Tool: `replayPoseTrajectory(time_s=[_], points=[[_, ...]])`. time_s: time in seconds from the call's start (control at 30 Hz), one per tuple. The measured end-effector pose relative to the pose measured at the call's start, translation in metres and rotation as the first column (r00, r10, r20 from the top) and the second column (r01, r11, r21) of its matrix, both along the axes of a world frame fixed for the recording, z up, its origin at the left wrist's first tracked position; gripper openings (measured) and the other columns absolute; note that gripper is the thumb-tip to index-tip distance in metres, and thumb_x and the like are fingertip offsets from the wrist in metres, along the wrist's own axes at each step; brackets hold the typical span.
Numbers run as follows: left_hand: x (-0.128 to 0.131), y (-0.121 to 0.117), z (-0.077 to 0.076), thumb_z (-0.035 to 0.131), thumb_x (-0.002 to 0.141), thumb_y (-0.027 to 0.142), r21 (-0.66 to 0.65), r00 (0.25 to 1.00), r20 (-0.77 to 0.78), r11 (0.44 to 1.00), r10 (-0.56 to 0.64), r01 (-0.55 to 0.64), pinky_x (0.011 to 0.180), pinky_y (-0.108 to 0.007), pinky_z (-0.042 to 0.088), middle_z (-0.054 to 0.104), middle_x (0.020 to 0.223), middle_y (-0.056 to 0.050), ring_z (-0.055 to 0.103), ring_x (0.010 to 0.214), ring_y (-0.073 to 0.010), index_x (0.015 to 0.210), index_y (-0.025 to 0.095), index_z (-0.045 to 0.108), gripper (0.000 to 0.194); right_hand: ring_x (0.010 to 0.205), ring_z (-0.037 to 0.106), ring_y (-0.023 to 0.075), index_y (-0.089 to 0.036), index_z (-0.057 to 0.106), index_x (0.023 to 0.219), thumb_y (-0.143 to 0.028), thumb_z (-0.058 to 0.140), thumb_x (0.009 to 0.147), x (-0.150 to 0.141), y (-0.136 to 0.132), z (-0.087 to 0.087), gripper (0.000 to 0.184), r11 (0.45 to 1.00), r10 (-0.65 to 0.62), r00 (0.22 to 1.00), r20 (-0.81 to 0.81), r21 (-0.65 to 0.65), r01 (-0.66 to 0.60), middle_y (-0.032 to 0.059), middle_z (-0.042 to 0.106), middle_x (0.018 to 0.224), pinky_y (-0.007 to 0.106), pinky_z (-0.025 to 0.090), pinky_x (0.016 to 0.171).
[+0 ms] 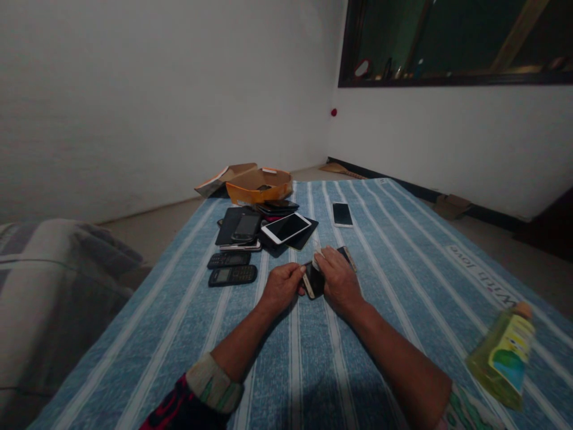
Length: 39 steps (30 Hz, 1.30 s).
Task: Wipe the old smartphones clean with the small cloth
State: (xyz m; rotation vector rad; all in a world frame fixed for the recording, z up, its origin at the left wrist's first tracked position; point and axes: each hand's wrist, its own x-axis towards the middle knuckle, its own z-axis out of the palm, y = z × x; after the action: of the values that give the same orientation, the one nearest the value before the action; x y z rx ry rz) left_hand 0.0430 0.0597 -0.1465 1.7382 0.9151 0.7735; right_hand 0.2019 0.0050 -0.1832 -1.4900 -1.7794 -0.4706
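Both hands meet over a dark phone (313,282) on the blue striped cloth (403,263). My left hand (283,286) pinches the phone's left edge, fingers closed on it. My right hand (339,278) lies over the phone's right part, fingers curled, with a small pale cloth or wipe (317,260) under the fingertips. Whether the phone is lifted or rests on the cloth I cannot tell.
A pile of phones (264,230) lies ahead, with a white-framed one (286,227) on top, two black keypad phones (231,275) to the left and a single phone (342,214) farther right. An orange box (258,185) stands behind. A green bottle (504,358) lies at the right.
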Motion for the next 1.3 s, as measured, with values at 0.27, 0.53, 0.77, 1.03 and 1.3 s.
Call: replayPoseTrajectory(time_s=[0.27,0.53,0.77,1.03,1.3], points=[[0.002,0.004,0.001,0.049,0.087,0.033,-0.185,0.991,-0.131,0.982,0.020,-0.044,0.037,-0.018,0.035,0.059,0.052,0.001,0.054,0.036,-0.0083,0.061,0.015,0.055,0.033,0.120,0.052,0.0281,-0.011,0.063,0.116,-0.002,0.043,0.085,0.001,0.003,-0.007,0.038,0.995,-0.074,0.996,-0.058,-0.070,0.070,0.0175,0.064,0.118,0.047,0.040,0.104],[0.004,0.007,0.003,0.052,0.087,0.030,-0.239,0.973,-0.227,0.966,0.045,-0.101,0.033,-0.019,0.031,0.059,0.047,-0.002,0.054,0.032,-0.0116,0.059,0.014,0.057,0.033,0.095,0.056,0.0230,-0.016,0.065,0.101,-0.002,0.043,0.086,0.012,0.002,0.001,0.031,0.967,-0.122,0.991,-0.052,-0.232,0.107,0.0104,0.064,0.098,0.035,0.046,0.085],[0.002,0.008,0.003,0.054,0.088,0.034,-0.218,0.958,-0.268,0.962,0.102,-0.163,0.031,-0.019,0.030,0.056,0.038,-0.002,0.045,0.026,-0.0093,0.054,0.014,0.056,0.040,0.110,0.055,0.0247,-0.016,0.064,0.109,-0.003,0.045,0.087,-0.016,-0.003,0.000,0.031,0.979,-0.013,0.998,-0.059,-0.204,0.001,0.0129,0.064,0.110,0.039,0.044,0.095],[0.002,0.003,0.006,0.052,0.086,0.027,-0.210,0.964,-0.236,0.962,0.125,-0.176,0.033,-0.018,0.033,0.055,0.038,-0.001,0.046,0.028,-0.0093,0.053,0.015,0.056,0.036,0.121,0.054,0.0262,-0.016,0.064,0.116,-0.005,0.043,0.090,-0.031,-0.009,0.002,0.034,0.975,0.120,0.991,-0.065,-0.179,-0.130,0.0155,0.064,0.118,0.047,0.045,0.103],[-0.001,0.001,0.013,0.055,0.079,0.019,-0.311,0.982,-0.181,0.944,0.060,-0.115,0.036,-0.018,0.039,0.060,0.048,0.001,0.057,0.037,-0.0116,0.071,0.016,0.054,0.009,0.122,0.054,0.0266,-0.018,0.064,0.114,-0.008,0.045,0.091,-0.030,-0.008,0.001,0.032,0.977,0.117,0.989,-0.095,-0.168,-0.132,0.0152,0.064,0.120,0.048,0.046,0.102]])
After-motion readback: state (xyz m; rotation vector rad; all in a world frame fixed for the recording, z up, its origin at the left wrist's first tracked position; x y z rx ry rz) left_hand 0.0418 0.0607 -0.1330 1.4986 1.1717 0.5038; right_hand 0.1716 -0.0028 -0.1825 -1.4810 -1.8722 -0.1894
